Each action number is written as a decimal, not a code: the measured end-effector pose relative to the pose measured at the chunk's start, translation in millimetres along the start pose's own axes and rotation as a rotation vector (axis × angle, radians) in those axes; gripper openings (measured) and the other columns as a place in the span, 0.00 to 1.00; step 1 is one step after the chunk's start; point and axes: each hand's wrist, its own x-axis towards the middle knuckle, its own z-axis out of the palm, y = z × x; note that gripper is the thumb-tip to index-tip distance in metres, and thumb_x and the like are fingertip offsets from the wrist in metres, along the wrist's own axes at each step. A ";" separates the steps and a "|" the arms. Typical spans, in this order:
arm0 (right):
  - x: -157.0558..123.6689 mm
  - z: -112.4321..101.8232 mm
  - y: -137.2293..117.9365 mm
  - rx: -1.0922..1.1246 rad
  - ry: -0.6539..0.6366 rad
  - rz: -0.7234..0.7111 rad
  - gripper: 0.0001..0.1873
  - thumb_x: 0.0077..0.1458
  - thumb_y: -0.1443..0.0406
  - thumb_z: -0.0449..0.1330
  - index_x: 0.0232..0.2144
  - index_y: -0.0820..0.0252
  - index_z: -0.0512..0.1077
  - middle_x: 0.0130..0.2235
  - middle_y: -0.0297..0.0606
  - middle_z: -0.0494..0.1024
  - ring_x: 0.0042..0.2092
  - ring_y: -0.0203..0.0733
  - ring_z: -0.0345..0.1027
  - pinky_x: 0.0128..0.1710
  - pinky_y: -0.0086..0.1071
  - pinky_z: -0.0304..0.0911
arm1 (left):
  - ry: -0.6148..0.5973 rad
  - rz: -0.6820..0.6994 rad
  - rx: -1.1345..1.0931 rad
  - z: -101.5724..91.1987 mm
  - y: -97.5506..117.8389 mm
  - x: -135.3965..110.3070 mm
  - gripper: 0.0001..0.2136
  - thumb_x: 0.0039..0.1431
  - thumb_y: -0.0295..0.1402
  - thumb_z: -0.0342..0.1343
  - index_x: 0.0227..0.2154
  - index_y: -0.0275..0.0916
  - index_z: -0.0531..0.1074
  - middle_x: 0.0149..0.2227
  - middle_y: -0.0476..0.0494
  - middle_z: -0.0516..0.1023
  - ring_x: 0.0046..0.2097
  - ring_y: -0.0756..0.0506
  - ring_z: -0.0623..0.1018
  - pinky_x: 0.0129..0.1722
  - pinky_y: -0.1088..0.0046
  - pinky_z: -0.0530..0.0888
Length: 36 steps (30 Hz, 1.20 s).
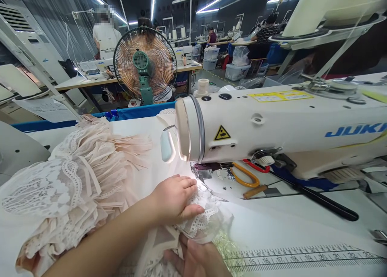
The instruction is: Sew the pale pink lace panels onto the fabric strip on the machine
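White lace fabric (201,212) lies under the sewing machine's needle area (196,170), and its lower part hangs toward me. My left hand (177,198) rests flat on the lace close to the needle, fingers stretched forward and thumb apart. Below it, my right hand (201,257) has its fingers curled around the lower edge of the lace; some fingertips are hidden behind the cloth. To the left sits a big heap of cream and pale pink lace pieces (87,168). The white machine head (256,123) spans the right side, its lamp lighting the work.
Orange-handled scissors (246,176), a wooden-handled tool (255,191) and a black rod (326,202) lie beside the machine bed. A ruler strip (302,257) runs along the table front. Beyond stands a fan (145,65); people sit at other machines.
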 end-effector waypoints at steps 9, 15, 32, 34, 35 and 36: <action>7.3 -0.2 7.1 0.040 0.030 -0.028 0.40 0.32 0.64 0.72 0.50 0.47 0.64 0.39 0.34 0.76 0.39 0.41 0.70 0.35 0.37 0.70 | 0.045 0.084 0.062 1.6 -2.3 0.5 0.30 0.62 0.51 0.34 0.46 0.31 0.70 0.47 0.33 0.74 0.49 0.37 0.71 0.50 0.56 0.68; 9.7 -2.9 8.7 0.039 0.014 -0.025 0.34 0.33 0.64 0.71 0.46 0.46 0.67 0.38 0.31 0.77 0.39 0.41 0.71 0.35 0.37 0.71 | 0.051 0.077 0.168 7.9 3.6 -1.6 0.28 0.60 0.50 0.42 0.45 0.28 0.71 0.48 0.32 0.73 0.42 0.39 0.73 0.42 0.63 0.73; 11.2 -29.2 -74.6 -1.316 -0.096 -0.832 0.18 0.50 0.59 0.59 0.45 0.52 0.70 0.41 0.41 0.75 0.41 0.44 0.68 0.38 0.36 0.66 | -0.028 -0.015 0.201 7.9 -4.0 -6.3 0.33 0.52 0.49 0.54 0.53 0.27 0.63 0.58 0.31 0.63 0.56 0.35 0.66 0.56 0.62 0.64; 8.8 -35.4 -93.2 -1.670 -0.082 -1.031 0.17 0.53 0.61 0.56 0.46 0.51 0.70 0.40 0.41 0.74 0.39 0.43 0.68 0.36 0.34 0.65 | -0.032 -0.003 0.195 8.4 -5.5 -7.0 0.33 0.51 0.49 0.55 0.53 0.27 0.64 0.58 0.31 0.63 0.56 0.35 0.66 0.56 0.62 0.64; 8.1 -37.0 -102.8 -1.869 -0.077 -1.145 0.17 0.55 0.62 0.54 0.47 0.51 0.70 0.39 0.42 0.74 0.37 0.42 0.67 0.34 0.33 0.65 | -0.033 0.003 0.192 8.7 -6.1 -7.2 0.32 0.51 0.49 0.55 0.52 0.27 0.64 0.58 0.31 0.63 0.55 0.35 0.66 0.56 0.62 0.64; 7.9 -37.3 -112.0 -2.052 -0.079 -1.255 0.17 0.55 0.64 0.52 0.47 0.50 0.70 0.39 0.42 0.74 0.36 0.42 0.67 0.33 0.33 0.64 | -0.029 0.007 0.189 8.9 -6.5 -7.5 0.32 0.51 0.48 0.55 0.52 0.27 0.65 0.57 0.31 0.64 0.55 0.35 0.66 0.55 0.62 0.64</action>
